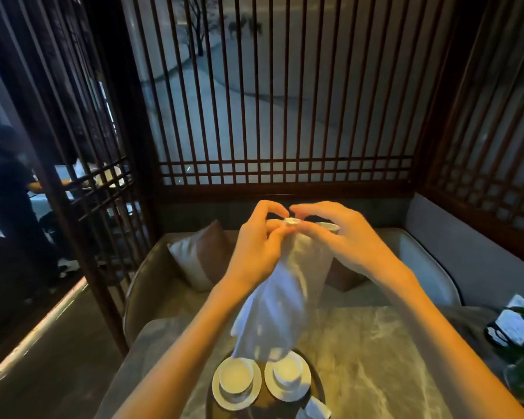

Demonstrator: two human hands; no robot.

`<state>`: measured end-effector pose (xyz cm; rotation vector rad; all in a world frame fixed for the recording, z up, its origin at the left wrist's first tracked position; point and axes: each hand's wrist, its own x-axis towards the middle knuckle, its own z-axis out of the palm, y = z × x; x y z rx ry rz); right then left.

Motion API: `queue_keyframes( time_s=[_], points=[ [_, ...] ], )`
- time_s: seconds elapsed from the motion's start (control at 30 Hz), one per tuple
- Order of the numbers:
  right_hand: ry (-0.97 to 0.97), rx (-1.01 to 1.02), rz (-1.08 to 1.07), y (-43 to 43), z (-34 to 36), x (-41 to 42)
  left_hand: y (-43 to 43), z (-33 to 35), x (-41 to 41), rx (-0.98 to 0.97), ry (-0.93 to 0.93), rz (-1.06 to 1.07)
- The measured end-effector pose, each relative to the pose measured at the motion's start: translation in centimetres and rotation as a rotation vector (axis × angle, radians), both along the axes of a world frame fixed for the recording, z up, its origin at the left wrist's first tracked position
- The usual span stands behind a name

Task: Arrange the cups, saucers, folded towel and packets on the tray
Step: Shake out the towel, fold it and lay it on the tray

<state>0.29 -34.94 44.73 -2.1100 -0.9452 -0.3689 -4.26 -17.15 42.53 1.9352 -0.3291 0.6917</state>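
Head view: both hands up high, left hand (262,237) and right hand (342,234) pinching the towel's (288,297) top edge, long axis hanging straight down. Its tail brushes the far cup (288,371) on the tray (318,385) directly below, near cup (236,377) beside it on the bench (375,358).

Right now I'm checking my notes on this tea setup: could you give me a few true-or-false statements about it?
1. Both hands, left and right, hold the towel up. True.
2. The towel lies folded on the tray. False: it hangs unfolded above it.
3. Two cups sit on saucers. True.
4. The tray rests on the sofa. False: it is on the table.
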Motion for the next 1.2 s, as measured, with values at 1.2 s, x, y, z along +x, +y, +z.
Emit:
queue_keyframes(
  time_s=[1.2],
  points=[
    [-0.445,-0.013,-0.053,-1.0,10.1,7.4,4.4,-6.2,0.9,0.210,0.533,-0.352]
  ],
)
